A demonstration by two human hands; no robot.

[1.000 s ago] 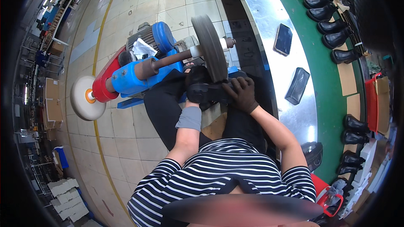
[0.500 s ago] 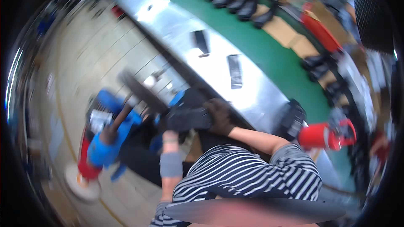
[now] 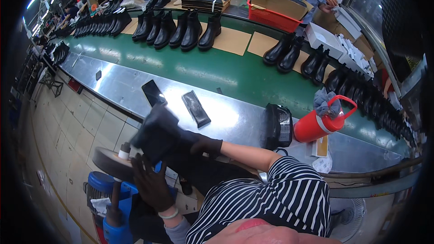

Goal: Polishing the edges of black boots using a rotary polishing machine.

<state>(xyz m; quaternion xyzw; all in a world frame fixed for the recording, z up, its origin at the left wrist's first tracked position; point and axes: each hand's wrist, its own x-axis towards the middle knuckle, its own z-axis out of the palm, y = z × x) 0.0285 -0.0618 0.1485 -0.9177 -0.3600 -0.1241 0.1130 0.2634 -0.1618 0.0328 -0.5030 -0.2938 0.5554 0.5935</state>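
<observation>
A black boot (image 3: 158, 133), smeared by motion, is held over the near edge of the metal ledge. My right hand (image 3: 205, 145), in a dark glove, grips it from the right side. Below the boot is my left hand (image 3: 149, 185), also gloved, its fingers spread and their tips at the boot's lower side; firm contact is hard to make out. Just left of these fingers sits a round grey-brown wheel (image 3: 113, 165) on a blue motor-driven machine (image 3: 120, 226).
Along the ledge (image 3: 235, 108) lie a phone (image 3: 153, 93), a dark flat rectangular object (image 3: 196, 108), a black ribbed object (image 3: 278, 126) and a red handled bottle (image 3: 312, 126). Beyond runs a green belt (image 3: 181, 70) with rows of black boots (image 3: 192, 31). Other people work behind it.
My view has swung up toward the belt. The boot is raised and tilted beside the wheel. My left hand has shifted beneath it with fingers spread; my right hand keeps its hold.
</observation>
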